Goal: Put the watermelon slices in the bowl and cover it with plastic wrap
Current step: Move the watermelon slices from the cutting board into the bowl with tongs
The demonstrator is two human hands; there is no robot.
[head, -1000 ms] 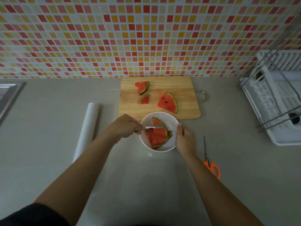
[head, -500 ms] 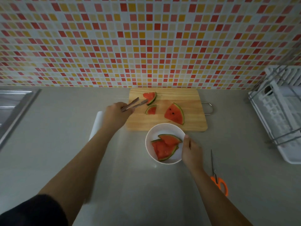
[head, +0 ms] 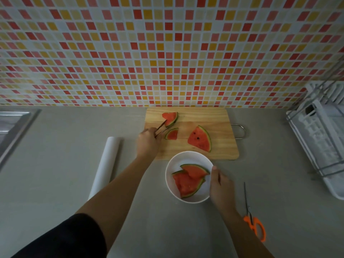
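Gripping tongs (head: 161, 128) with left hand (head: 148, 139), pinching far watermelon slice (head: 171, 118); holding bowl (head: 178, 160) rim with right hand (head: 220, 187). Squeeze steadily, lift level.

You have a single view, from the wide-angle camera worn on your head. It faces forward and steeply down onto the bench (head: 55, 164). It sits close enough that your left forearm (head: 115, 183) and right forearm (head: 236, 220) run in from the bottom edge toward the middle. The bowl (head: 172, 165) lies just below centre, with the cutting board (head: 204, 116) right behind it. The tiled wall (head: 167, 53) fills the upper part, its lines bowed by the lens. The left edge cuts the sink (head: 11, 123), and the right edge cuts the drying rack (head: 316, 138).
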